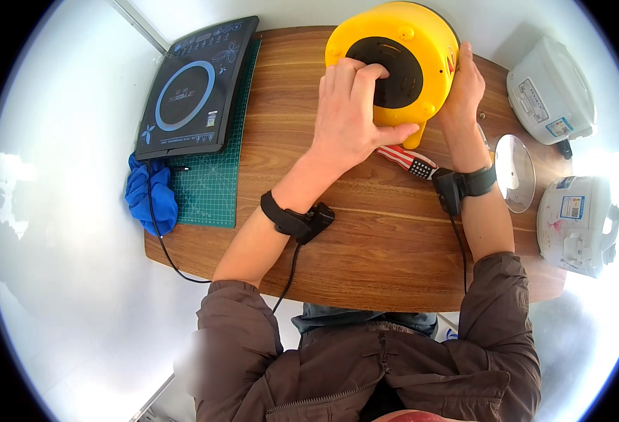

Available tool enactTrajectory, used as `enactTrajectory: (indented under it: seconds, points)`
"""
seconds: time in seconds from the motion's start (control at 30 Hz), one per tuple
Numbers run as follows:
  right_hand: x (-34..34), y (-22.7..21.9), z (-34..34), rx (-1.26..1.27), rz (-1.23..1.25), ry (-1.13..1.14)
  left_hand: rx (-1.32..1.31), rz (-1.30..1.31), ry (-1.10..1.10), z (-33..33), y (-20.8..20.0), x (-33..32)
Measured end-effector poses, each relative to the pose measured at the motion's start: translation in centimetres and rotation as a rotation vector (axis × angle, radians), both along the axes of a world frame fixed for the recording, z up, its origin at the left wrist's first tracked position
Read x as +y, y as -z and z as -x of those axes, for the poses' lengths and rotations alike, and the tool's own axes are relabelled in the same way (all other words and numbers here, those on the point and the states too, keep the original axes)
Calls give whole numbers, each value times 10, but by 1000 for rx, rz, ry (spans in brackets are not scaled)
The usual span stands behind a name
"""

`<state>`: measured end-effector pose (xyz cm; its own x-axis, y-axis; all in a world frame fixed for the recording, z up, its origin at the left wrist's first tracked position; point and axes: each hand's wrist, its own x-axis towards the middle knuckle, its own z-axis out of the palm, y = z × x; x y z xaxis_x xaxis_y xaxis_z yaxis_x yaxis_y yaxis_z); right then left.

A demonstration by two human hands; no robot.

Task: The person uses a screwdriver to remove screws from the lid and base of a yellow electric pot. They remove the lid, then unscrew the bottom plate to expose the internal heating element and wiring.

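Observation:
A yellow round electric cooker (413, 32) is tipped so its underside faces me at the far middle of the table. Small yellow feet and a black vented base plate (402, 77) show on it. My left hand (350, 112) lies across the underside, its fingers curled on the black plate and the thumb stretched along the yellow rim. At the right side of the cooker, my right hand (464, 90) is wrapped round the body; part of its fingers is hidden behind it. Below the cooker lies a red-and-white striped object (406, 162) with a black patterned end.
At the left, a black induction cooktop (183, 91) rests on a green cutting mat (211, 197), beside a blue cloth (151, 200). A glass lid (515, 172) and two white rice cookers (552, 91) stand at the right. Black cables run from both wrist straps (302, 221).

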<state>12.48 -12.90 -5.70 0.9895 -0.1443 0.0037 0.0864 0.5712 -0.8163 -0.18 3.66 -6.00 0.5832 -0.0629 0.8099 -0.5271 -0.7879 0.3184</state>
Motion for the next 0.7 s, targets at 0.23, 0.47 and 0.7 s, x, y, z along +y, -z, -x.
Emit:
enactTrajectory:
  seconds: [0.23,0.47,0.7]
  points:
    - [-2,7,-7,-127,-8,25,52,288,44,-6,-1,0]
    - [7,-4,3,-236,62,156,135,372,0,-1,-7,-5]
    - [10,-9,10,-383,223,243,212,364,-122,-1,-9,-3]
